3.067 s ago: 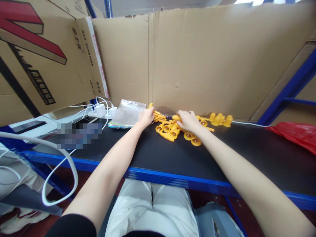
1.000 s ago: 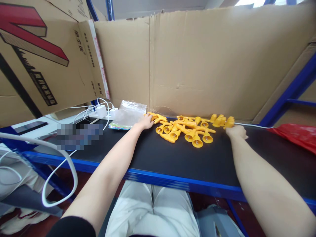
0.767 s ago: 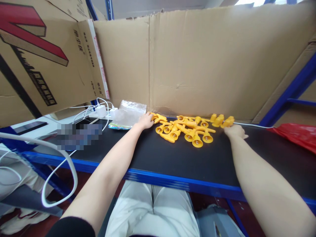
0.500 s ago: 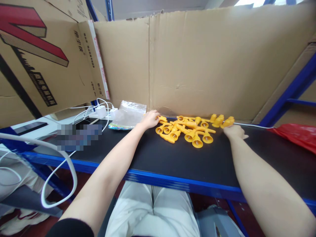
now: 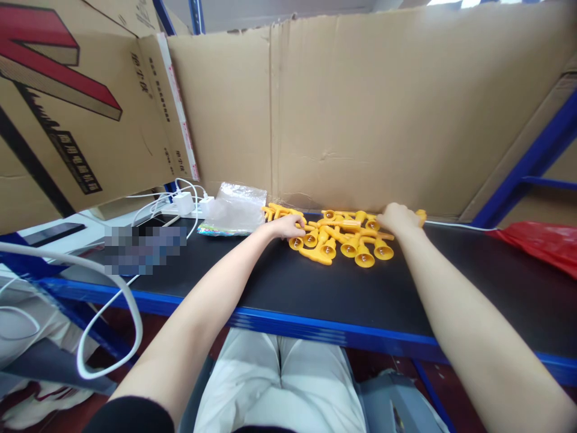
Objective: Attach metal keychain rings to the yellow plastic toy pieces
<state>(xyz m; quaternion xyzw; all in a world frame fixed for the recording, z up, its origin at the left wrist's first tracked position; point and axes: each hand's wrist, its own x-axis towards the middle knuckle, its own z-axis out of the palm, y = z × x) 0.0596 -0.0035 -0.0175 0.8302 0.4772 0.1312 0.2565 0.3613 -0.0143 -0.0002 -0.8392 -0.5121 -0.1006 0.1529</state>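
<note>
Left hand [image 5: 288, 227] at left side of spread of yellow bell-shaped pieces [image 5: 350, 247], fingers curled down; grip unclear. Several bell mouths face front, metal bits inside. Yellow handle-like pieces [image 5: 285, 210] lie just behind left hand. Right hand [image 5: 397, 219] at far right of spread, back of hand up, fingertips hidden; yellow cup-like piece [image 5: 422, 217] shows just beyond it. Clear plastic bag [image 5: 238, 207] left of pieces. Red plastic [image 5: 541, 243] well apart, right. All on black tabletop [image 5: 342, 300], cardboard panel [image 5: 369, 108] behind.
</note>
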